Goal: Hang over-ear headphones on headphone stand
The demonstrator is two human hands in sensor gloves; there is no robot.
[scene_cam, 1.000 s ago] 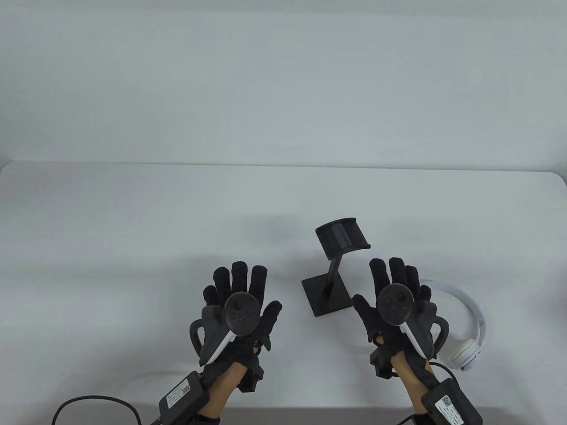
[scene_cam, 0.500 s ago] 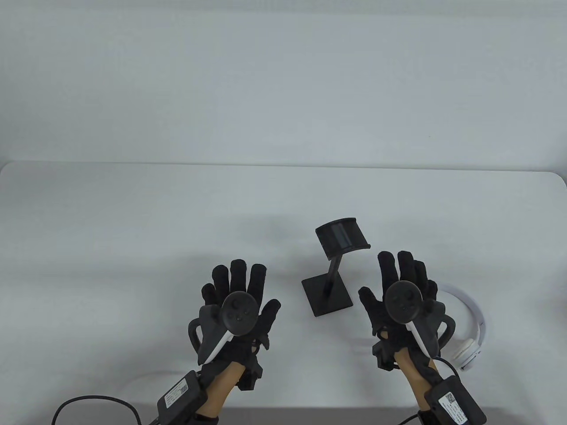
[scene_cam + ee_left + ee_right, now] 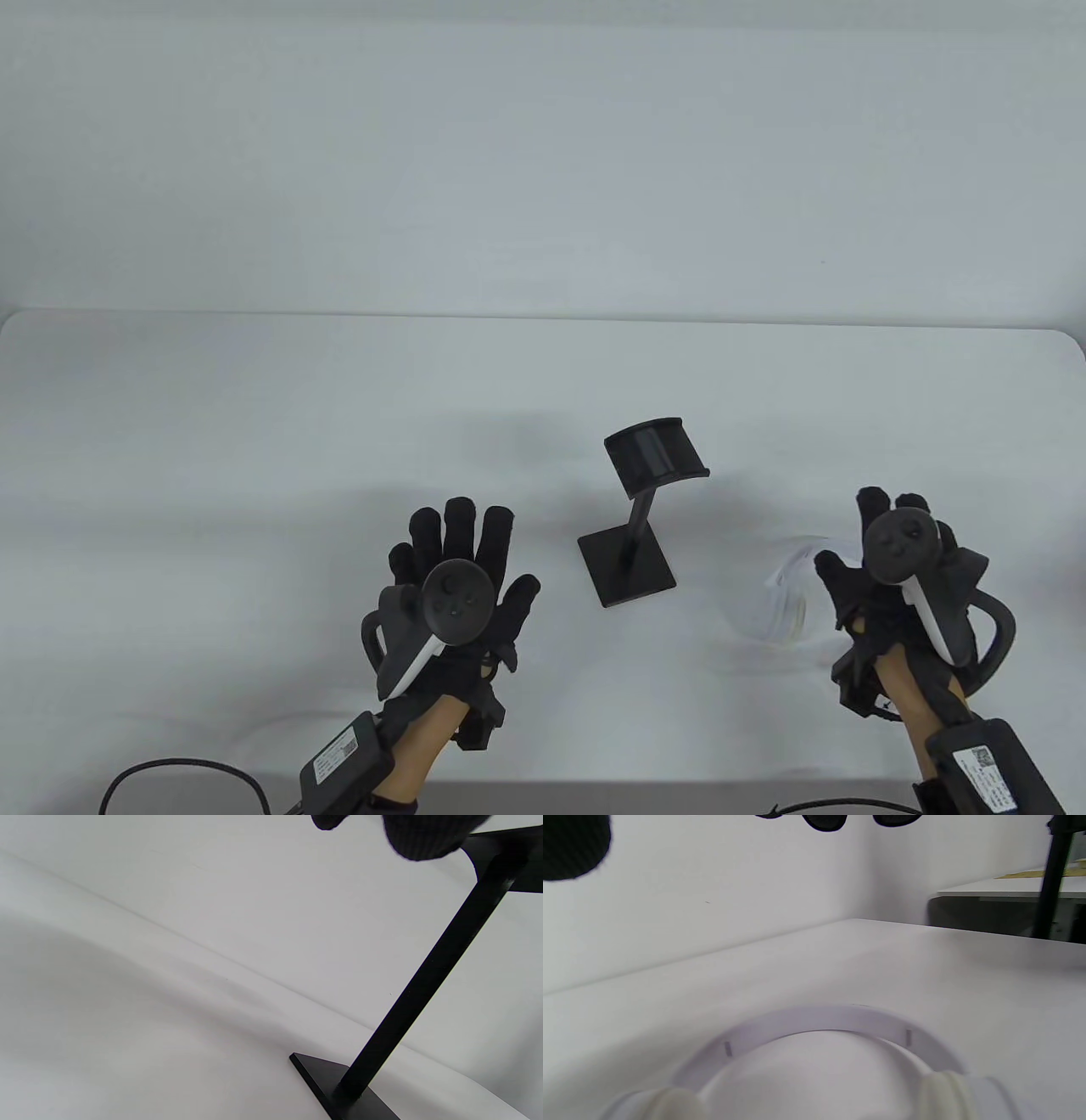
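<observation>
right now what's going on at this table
A person in sensor gloves is going for the white headphones, which lie on the table. The right hand is above them, fingers spread, not gripping yet. The left hand hovers open, left of the black headphone stand, which is bare.

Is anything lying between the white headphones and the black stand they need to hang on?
Nothing visible does. The headphones lie on the table under the right hand, with only bare tabletop between them and the stand.
</observation>
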